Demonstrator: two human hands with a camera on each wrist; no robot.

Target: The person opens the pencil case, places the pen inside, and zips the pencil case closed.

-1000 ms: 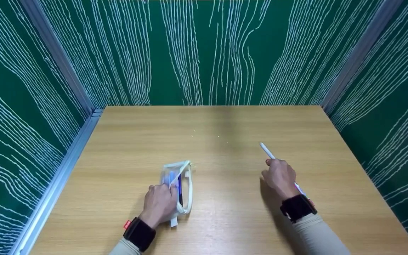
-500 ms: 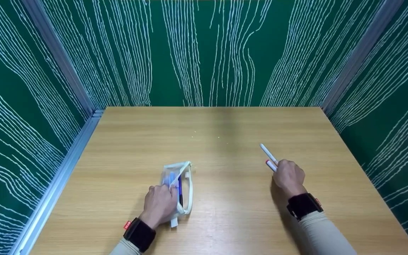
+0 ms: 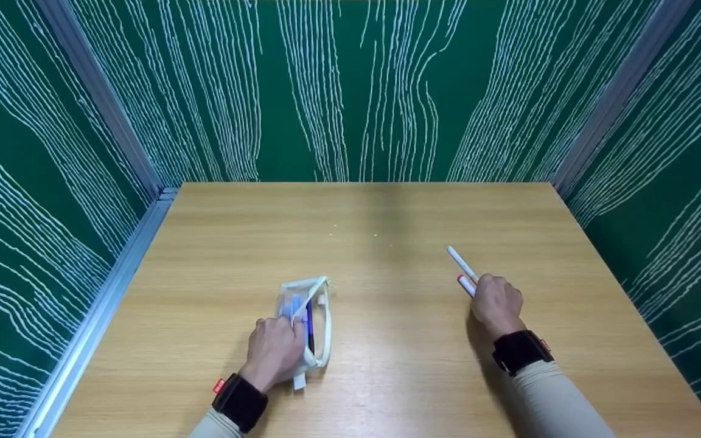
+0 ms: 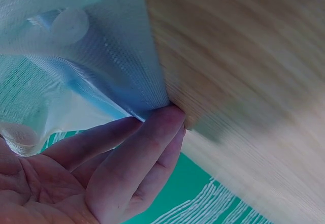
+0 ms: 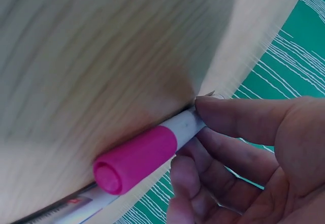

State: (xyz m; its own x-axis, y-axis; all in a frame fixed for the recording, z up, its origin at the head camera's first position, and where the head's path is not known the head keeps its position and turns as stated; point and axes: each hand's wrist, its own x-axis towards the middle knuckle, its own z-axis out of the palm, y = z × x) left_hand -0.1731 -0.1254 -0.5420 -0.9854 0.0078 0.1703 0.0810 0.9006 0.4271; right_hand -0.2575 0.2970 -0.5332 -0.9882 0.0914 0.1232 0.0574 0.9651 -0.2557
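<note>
At the left of the table, my left hand (image 3: 274, 350) grips the side of a whitish mesh pencil case (image 3: 324, 328). Its zip top gapes, and blue and dark pens (image 3: 310, 325) show inside. In the left wrist view the fingers (image 4: 157, 122) pinch the mesh at its lower edge. Over on the right, my right hand (image 3: 496, 307) pinches a white marker with a pink end (image 5: 139, 158) between thumb and fingers, close over the table. Alongside that marker lies a second white pen (image 3: 461, 263), with printing on its barrel in the right wrist view. The hand hides the marker's near part.
Both hands work over a wood-grain table (image 3: 387, 365). Green walls with white streaks (image 3: 350, 91) close it in at the back and sides, with a metal rail (image 3: 107, 286) along the left edge. A few tiny white specks (image 3: 375, 235) lie toward the back.
My right hand has shifted right and toward me, uncovering more of the marker's pink-tipped end and of the white pen. The left hand and pencil case stay in place.
</note>
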